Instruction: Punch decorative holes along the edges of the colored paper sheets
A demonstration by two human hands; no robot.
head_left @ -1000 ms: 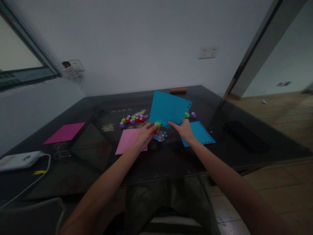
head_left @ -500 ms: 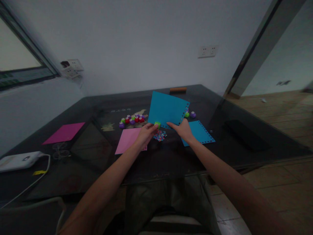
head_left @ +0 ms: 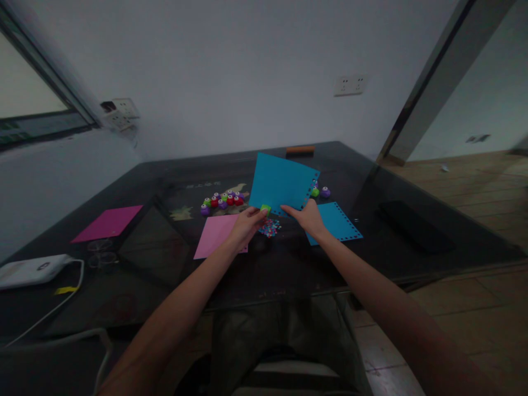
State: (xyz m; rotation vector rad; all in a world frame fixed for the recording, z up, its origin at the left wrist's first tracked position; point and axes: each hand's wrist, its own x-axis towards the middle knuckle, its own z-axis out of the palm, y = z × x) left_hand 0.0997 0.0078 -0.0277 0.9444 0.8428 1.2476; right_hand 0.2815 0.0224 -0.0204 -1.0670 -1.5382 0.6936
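Observation:
My left hand (head_left: pixel 248 224) is closed around a small green craft punch (head_left: pixel 265 209), which sits at the lower left edge of a blue sheet of paper (head_left: pixel 282 181). The sheet is raised and tilted above the table, with small holes along its right and lower edges. My right hand (head_left: pixel 307 216) pinches its lower right part, thumb on the near face. Below the sheet lies a pile of tiny coloured paper cutouts (head_left: pixel 269 227). A second blue sheet (head_left: pixel 336 220) with punched edges lies by my right wrist, and a pink sheet (head_left: pixel 216 234) lies partly under my left hand.
Several purple, red and green punches (head_left: pixel 223 201) stand in a cluster at the left, others (head_left: pixel 325 192) behind the raised sheet. A magenta sheet (head_left: pixel 109 223), glasses (head_left: pixel 102 258) and a white power strip (head_left: pixel 35 271) lie further left. A black case (head_left: pixel 414 228) rests at the right.

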